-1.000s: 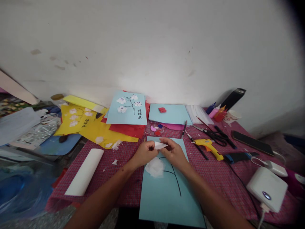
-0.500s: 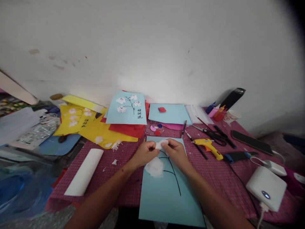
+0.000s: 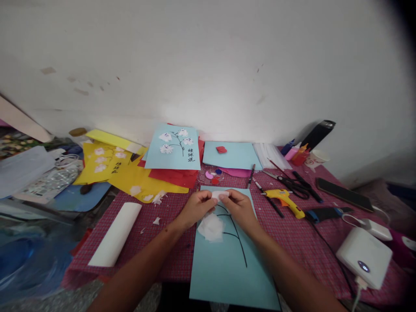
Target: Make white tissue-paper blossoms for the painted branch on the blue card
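The left hand [image 3: 197,209] and the right hand [image 3: 239,209] are pinching 1 small white paper piece [image 3: 220,196] between nearly closed thumbs and fingers, above the light-blue sheet [image 3: 224,273]. A white tissue-paper flower [image 3: 211,228] is lying just below them (beside 1 drawn black stem [image 3: 241,246]). A yellow glue gun [image 3: 283,200] is resting to the right.

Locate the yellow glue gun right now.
Head view, right side of the table: the yellow glue gun lies between the scissors and the person's right hand, nose pointing left.
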